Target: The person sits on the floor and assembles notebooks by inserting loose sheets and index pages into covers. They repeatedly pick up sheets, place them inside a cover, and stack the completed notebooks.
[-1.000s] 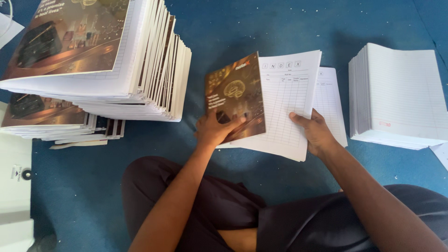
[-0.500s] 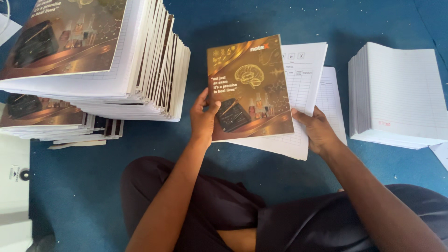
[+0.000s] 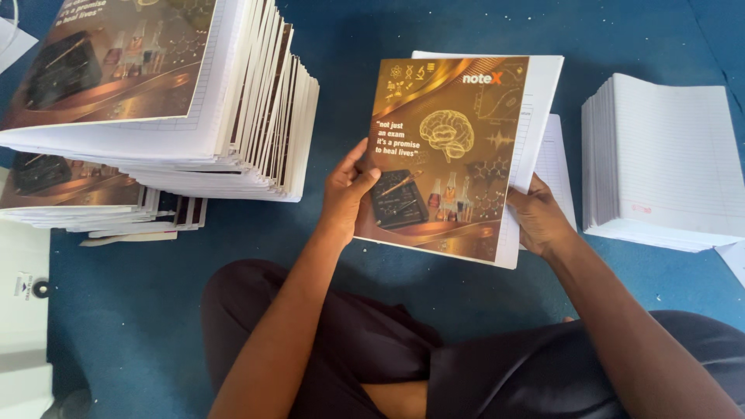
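Observation:
I hold a notebook (image 3: pixel 446 155) with a glossy brown-and-gold cover in front of me, above the blue floor. My left hand (image 3: pixel 347 190) grips its left edge, thumb on the cover. On the right, my right hand (image 3: pixel 541 219) holds the edge where the white ruled pages (image 3: pixel 539 101) stick out from under the cover. The cover lies closed over the pages and faces up.
A tall leaning pile of finished notebooks (image 3: pixel 178 101) with the same cover stands at the left, over a lower pile (image 3: pixel 93 206). A stack of white ruled sheets (image 3: pixel 667 167) lies at the right. A white device (image 3: pixel 23 310) sits at the far left. My crossed legs (image 3: pixel 403 357) are below.
The cover, half folded over the pages a second ago, has been swung flat over them. Both hands have lifted the notebook slightly and squared it.

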